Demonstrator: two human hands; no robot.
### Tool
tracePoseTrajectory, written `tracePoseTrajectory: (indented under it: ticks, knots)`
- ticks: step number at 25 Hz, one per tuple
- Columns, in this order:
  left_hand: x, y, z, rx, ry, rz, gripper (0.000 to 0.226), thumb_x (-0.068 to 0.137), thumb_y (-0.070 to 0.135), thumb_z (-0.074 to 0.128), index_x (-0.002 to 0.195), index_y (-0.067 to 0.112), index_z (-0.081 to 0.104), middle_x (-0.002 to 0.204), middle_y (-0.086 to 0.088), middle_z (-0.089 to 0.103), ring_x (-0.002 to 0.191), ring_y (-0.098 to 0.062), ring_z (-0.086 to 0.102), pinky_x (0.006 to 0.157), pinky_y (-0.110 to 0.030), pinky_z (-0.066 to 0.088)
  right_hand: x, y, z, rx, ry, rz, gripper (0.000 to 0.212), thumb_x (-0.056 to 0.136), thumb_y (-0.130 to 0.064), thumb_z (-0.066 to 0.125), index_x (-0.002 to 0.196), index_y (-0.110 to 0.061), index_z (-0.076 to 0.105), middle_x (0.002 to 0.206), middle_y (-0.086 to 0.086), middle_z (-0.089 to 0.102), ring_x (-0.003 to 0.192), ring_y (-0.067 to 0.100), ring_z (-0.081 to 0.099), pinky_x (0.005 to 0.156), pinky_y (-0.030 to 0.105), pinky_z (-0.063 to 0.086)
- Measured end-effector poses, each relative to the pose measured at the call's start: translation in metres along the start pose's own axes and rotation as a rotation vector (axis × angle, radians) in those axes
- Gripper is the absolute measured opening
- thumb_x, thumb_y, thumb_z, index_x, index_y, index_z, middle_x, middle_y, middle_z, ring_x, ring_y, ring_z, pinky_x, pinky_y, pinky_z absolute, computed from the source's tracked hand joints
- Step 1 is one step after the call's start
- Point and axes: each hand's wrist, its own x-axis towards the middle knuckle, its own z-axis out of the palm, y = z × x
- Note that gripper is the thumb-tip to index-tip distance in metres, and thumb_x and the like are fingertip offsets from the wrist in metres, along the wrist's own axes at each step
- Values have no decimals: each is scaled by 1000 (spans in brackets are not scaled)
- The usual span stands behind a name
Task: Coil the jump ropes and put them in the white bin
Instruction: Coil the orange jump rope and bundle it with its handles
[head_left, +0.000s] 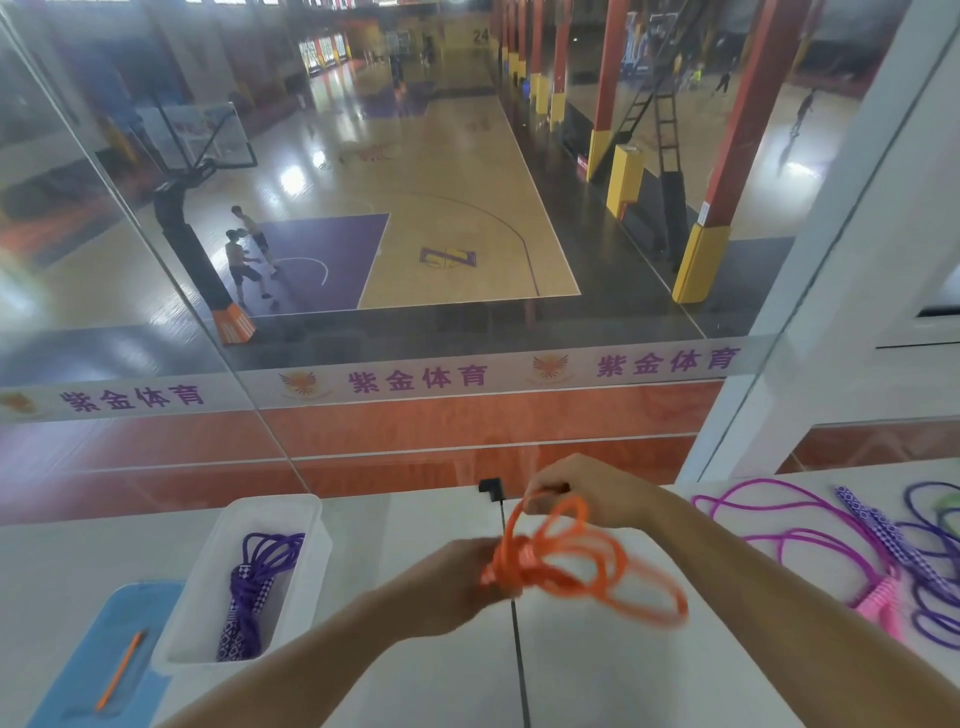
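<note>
1. Orange jump rope (571, 564) – bunched in loose loops, held above the middle of the white worktop (436, 525), over its dark seam; motion-blurred.
2. Left hand (452, 582) – grip clamped round the gathered middle of the orange bundle, fingers curled on it.
3. Right hand (582, 491) – above and behind the bundle, grip pinching the top of an orange loop; loop runs from its fingers down to the bundle.
4. White bin (208, 587) – on the worktop's left part, long side running toward the far edge; well left of the hands.
5. Purple jump rope (254, 582) – coiled, lying inside the white bin, checkered handles toward the near end.
6. Pink jump rope (789, 535) – uncoiled, sprawled in loops on the right part of the worktop; pink handles (878, 608) near the right edge.
7. Second purple rope (930, 587) – loose loops at the far right edge, checkered handle (872, 525) lying across the pink rope; partly cut off by the frame.
8. Blue tray (93, 670) – near left corner, just beside the bin, touching or nearly; orange pen-like stick (119, 670) lies on it.
9. Glass wall (363, 260) behind the far edge, basketball court below.
</note>
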Motion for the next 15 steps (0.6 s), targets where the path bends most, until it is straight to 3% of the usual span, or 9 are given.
tracePoseTrajectory:
  ticks: [2,4,7,9,12,15]
  knots:
    - [-3,10,-9,-219,215,-75,8,93,34,67,98,34,62,78,12,67,66,-5,61,67,-26,53,-5,15,6,382,54,50,12,85,-29,71,79,-39,71,68,-13,55,61,10,47,59,26,42]
    - [-5,18,-12,-380,286,-129,11,91,34,65,93,24,61,71,4,66,63,-16,61,64,-39,55,-8,19,21,554,103,111,17,91,-32,68,74,-34,68,58,-9,38,53,12,29,52,27,26]
    - [-2,19,-10,-821,340,-159,25,92,36,67,93,11,60,75,-10,64,69,-24,63,75,-48,53,-10,18,44,434,95,165,20,96,-35,62,86,-18,66,59,-4,49,53,14,43,55,28,38]
    - [2,14,-14,-1056,390,-258,28,95,35,67,92,8,62,80,-16,64,73,-29,65,82,-52,53,-14,16,52,389,80,206,24,95,-35,60,83,-15,67,65,2,61,60,15,56,65,32,51]
    - [5,-1,-16,-1057,410,-405,33,98,35,62,98,2,65,88,-19,70,82,-36,71,85,-53,57,-17,10,56,459,94,256,24,91,-34,61,73,-20,70,71,-1,62,65,14,57,68,32,52]
    - [8,-9,-8,-978,428,-494,36,99,36,60,107,1,64,92,-19,73,83,-35,73,80,-48,62,-17,5,56,97,37,284,26,86,-46,58,73,-24,66,73,-6,59,66,10,54,66,27,43]
